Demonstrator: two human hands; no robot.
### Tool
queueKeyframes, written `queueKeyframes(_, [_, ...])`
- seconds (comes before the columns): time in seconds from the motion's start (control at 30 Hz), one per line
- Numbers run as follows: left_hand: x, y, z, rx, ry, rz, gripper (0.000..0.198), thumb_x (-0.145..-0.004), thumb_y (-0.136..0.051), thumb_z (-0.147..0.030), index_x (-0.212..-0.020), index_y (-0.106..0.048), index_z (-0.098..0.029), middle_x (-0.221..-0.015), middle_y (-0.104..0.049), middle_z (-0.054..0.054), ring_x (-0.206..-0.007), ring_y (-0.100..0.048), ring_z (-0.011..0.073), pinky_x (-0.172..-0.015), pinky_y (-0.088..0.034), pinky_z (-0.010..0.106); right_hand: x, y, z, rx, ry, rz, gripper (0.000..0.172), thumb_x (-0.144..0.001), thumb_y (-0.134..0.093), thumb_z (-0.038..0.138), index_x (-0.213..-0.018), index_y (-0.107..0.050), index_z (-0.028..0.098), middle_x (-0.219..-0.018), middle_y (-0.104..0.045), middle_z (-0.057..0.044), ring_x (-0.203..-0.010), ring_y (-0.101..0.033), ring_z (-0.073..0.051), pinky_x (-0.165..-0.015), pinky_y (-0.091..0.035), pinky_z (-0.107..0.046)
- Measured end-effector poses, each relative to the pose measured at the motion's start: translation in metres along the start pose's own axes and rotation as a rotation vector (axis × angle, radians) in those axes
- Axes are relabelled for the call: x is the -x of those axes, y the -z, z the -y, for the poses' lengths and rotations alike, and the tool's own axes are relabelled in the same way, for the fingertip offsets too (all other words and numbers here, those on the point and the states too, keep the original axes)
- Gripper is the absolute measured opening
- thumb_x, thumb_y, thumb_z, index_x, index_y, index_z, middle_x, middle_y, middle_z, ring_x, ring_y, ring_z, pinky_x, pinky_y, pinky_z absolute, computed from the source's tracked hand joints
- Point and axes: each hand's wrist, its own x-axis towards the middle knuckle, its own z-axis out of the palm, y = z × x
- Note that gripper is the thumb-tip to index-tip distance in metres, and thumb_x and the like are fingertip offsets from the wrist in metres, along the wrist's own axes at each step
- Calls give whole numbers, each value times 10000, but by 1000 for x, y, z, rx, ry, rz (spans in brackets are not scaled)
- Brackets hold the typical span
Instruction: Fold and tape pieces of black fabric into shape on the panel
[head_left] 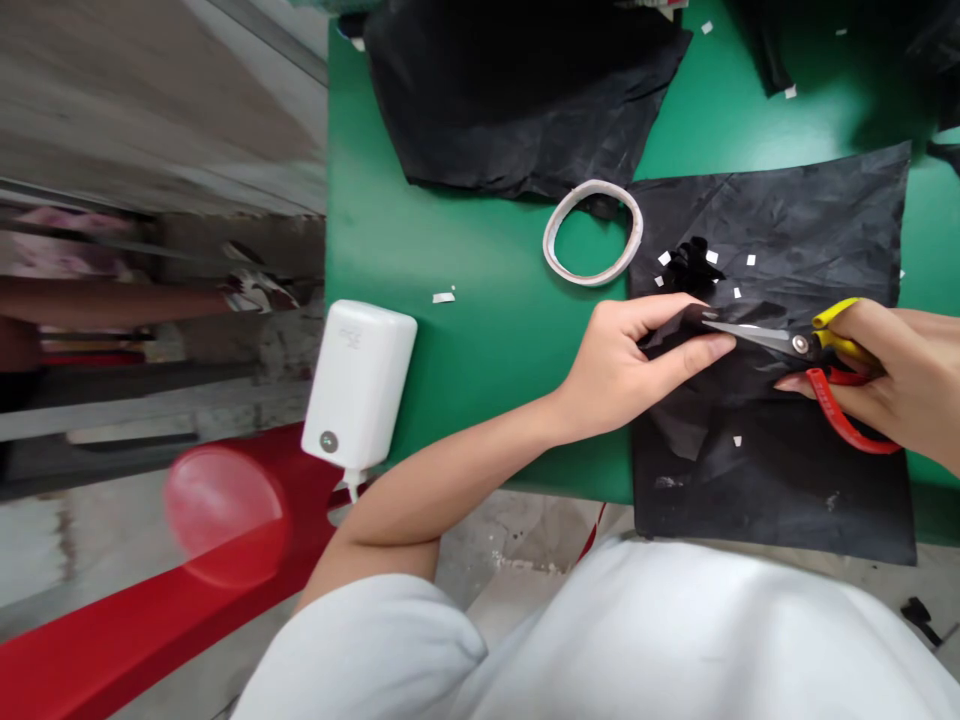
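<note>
My left hand (637, 365) pinches a small piece of black fabric (679, 330) between thumb and fingers. My right hand (896, 385) grips scissors (795, 345) with one yellow and one red handle. The steel blades point left and meet the black piece at my left fingertips. Both hands hover over a large crumpled black sheet (780, 440) that lies on the green table (480, 330). A small bunched black scrap (690, 262) sits just beyond my left hand.
A white tape ring (592, 235) lies beside the sheet's far left corner. A second black cloth (517, 90) covers the table's far side. A white power adapter (358, 382) rests on the left edge. Small white scraps dot the surface. A red bench (135, 620) stands below.
</note>
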Motion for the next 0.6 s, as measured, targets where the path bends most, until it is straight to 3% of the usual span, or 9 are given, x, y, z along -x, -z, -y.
queueKeyframes(0.13, [-1,3,1,16,10,-9,217,-830,-659,-384,-839,-730,-179,-767,-725,15,-679,-656,136,-585,-521,215,-2,0,1,-1,-39,-50,224,-886,-495,423,-800,-413,233,-558,-469,57,-483,-467,-106,-429,-259,-208])
queueKeyframes(0.33, [-2,4,1,51,-2,-33,236,-829,-663,-406,-800,-718,-178,-770,-724,10,-708,-672,133,-629,-539,213,-4,1,2,-16,-49,-63,283,-883,-504,439,-769,-341,237,-527,-406,71,-446,-419,-94,-417,-250,-193])
queueKeyframes(0.6, [-2,4,2,97,-36,-21,213,-846,-654,-366,-816,-706,-162,-767,-718,15,-702,-669,132,-645,-543,216,0,-3,3,-28,-120,15,456,-862,-392,691,-804,-341,241,-517,-384,72,-421,-395,-106,-396,-268,-196])
